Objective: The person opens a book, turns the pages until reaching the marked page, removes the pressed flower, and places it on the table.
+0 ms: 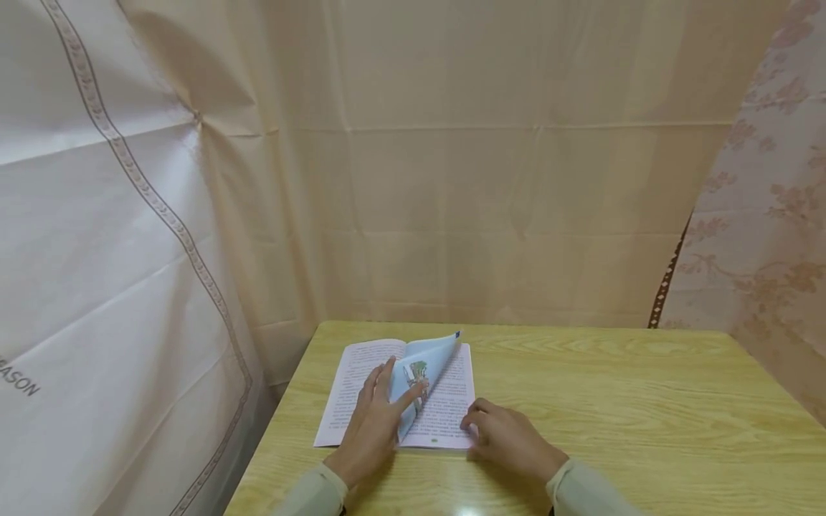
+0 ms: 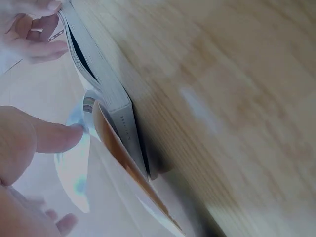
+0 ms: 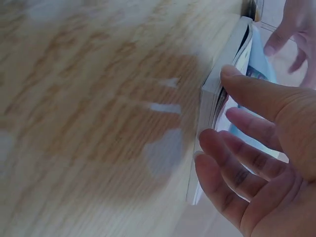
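An open paperback book lies on the table, its pages printed with dense text. A light-blue leaf with a coloured picture stands partly lifted and curls over toward the left. My left hand rests over this leaf, fingers stretched out and thumb pressing on the picture side. In the left wrist view the thumb touches the bent leaf near the spine. My right hand is at the book's lower right corner. There the right wrist view shows its thumb and bent fingers gripping the edge of the page block.
The yellow wood-grain table extends to the right of the book. A beige cloth hangs behind it. At the left hangs a white sheet with a patterned stripe, and at the right a flowered cloth.
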The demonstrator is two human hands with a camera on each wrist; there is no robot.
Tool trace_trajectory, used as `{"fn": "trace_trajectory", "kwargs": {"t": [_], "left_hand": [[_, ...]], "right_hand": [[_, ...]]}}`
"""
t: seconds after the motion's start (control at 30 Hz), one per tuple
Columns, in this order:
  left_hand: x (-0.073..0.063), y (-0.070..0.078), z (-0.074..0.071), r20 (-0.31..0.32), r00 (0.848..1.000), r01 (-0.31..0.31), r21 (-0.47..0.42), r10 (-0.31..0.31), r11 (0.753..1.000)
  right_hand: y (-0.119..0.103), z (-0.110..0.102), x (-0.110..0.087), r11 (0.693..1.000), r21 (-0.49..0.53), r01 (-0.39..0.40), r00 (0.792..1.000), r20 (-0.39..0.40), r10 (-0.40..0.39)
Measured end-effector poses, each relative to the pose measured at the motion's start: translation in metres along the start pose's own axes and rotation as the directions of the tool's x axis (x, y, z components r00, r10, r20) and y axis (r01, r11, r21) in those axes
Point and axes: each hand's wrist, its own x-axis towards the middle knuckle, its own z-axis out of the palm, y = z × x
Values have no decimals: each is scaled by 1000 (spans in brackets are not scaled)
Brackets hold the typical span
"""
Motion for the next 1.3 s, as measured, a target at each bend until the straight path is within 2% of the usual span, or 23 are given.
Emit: {"fn": "trace_trajectory", "kwargs": {"t": [0.13, 0.23, 0.43, 0.6, 0.8, 0.9, 0.97, 1.07, 1.1, 1.17, 1.3], "left_hand": [[-2, -3, 1, 30, 994, -106, 61, 105, 992], [-5, -5, 3, 65, 989, -135, 79, 130, 988], [-8, -5, 4, 99, 991, -95, 46, 90, 994], [-8, -5, 2, 56, 995, -79, 45, 77, 996], [-9, -8, 4, -5, 993, -115, 70, 115, 991], [-9, -9, 4, 36, 995, -98, 47, 97, 994], [-9, -10, 4, 105, 993, -58, 22, 56, 998], [-9, -12, 3, 200, 980, -9, -6, 10, 1000], [-8, -12, 2, 214, 977, -7, -11, 9, 1000], [-8, -13, 1, 220, 975, -21, -15, 24, 1000], [-9, -14, 0, 188, 980, -71, 12, 67, 997]], "right_hand": [[0, -1, 1, 1000, -6, -1, 1000, 12, 1], [1, -2, 2, 1000, 0, -7, 1000, 19, 7], [1, -4, 1, 1000, 25, -10, 999, 34, 9], [1, -5, 1, 1000, 22, 1, 999, 33, -2], [2, -6, 2, 999, 30, 9, 1000, 24, -10], [4, -6, 2, 999, 38, 18, 1000, 14, -19], [5, -6, 2, 999, 40, 26, 1000, 6, -26], [6, -5, 2, 999, 38, 38, 999, -2, -38], [6, -5, 2, 998, 39, 43, 999, -5, -43], [6, -4, 2, 998, 40, 52, 999, -9, -52], [6, -3, 3, 998, 40, 51, 999, -1, -51]]}}
